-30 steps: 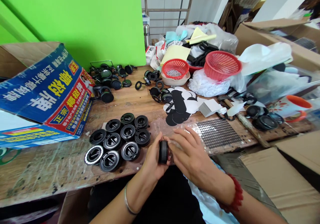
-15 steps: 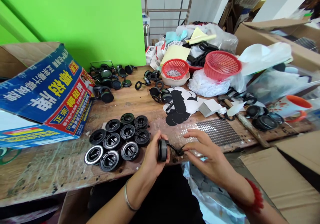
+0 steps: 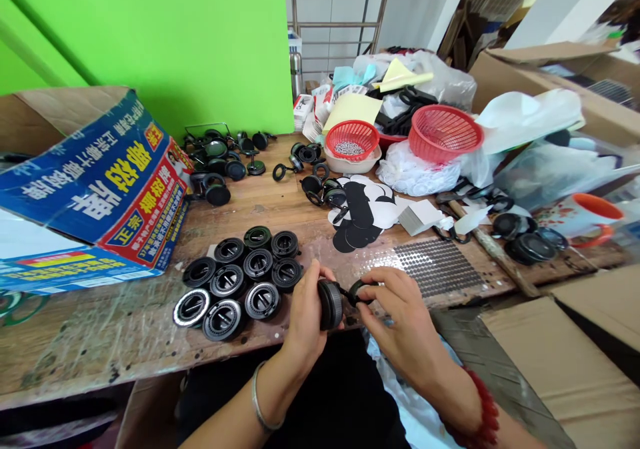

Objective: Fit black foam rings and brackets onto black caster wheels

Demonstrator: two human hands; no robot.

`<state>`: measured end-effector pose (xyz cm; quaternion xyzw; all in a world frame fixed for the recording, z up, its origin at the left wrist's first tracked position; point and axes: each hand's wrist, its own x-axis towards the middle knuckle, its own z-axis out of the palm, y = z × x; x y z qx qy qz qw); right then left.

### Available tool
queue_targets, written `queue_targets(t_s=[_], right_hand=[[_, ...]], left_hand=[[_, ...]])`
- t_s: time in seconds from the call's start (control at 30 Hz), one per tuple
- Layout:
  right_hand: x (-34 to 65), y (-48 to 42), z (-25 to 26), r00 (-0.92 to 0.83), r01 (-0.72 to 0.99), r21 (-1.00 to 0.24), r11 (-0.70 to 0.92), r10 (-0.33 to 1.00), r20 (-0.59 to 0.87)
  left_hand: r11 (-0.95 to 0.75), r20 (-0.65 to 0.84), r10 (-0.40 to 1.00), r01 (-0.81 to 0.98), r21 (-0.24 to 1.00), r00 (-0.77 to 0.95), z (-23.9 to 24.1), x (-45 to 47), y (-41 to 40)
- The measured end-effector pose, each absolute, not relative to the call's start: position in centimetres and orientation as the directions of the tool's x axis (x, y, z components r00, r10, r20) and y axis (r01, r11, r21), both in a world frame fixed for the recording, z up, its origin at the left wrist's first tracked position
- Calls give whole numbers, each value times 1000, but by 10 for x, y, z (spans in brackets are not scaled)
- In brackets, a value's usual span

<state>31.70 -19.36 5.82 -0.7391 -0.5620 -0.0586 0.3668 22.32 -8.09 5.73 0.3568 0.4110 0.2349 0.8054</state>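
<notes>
My left hand point(image 3: 306, 315) is closed around a black round mount point(image 3: 331, 304) with a ribbed rim, held on edge above the front of the table. A short black arm sticks out of it to the right. My right hand point(image 3: 400, 312) pinches the small round end point(image 3: 356, 291) of that arm between thumb and fingers. Just left of my left hand, several black round bases point(image 3: 227, 280) lie grouped on the table, slotted faces up. To the right of the held mount lies a sheet of small dark dots point(image 3: 435, 265).
A blue printed carton point(image 3: 120, 189) stands at the left. Black mount parts point(image 3: 215, 162) are heaped at the back. Further right are black and white cutouts point(image 3: 357, 215), a red basket of small metal parts point(image 3: 353, 141), a hammer point(image 3: 493, 252) and a mug point(image 3: 575, 215).
My right hand has moved slightly left and closed on the arm's end, which is now raised. My left hand has turned the mount a little, showing more of its rim.
</notes>
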Motion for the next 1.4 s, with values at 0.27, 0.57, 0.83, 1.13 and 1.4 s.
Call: queue_targets(t_s=[0.27, 0.57, 0.83, 1.13, 1.4], right_hand=[[313, -189, 53, 436, 834, -536, -133, 754, 492], [313, -185, 54, 503, 742, -655, -142, 764, 404], [319, -188, 60, 514, 691, -704, -167, 797, 316], [322, -188, 61, 447, 758, -630, -169, 838, 313], [308, -197, 63, 154, 965, -263, -14, 840, 520]], left_hand=[[594, -473, 720, -98, 799, 508, 56, 220, -83], [569, -445, 732, -103, 816, 516, 57, 217, -83], [594, -466, 711, -95, 799, 526, 57, 218, -85], [570, -452, 723, -82, 817, 522, 58, 218, -87], [650, -514, 699, -139, 747, 497, 60, 217, -79]])
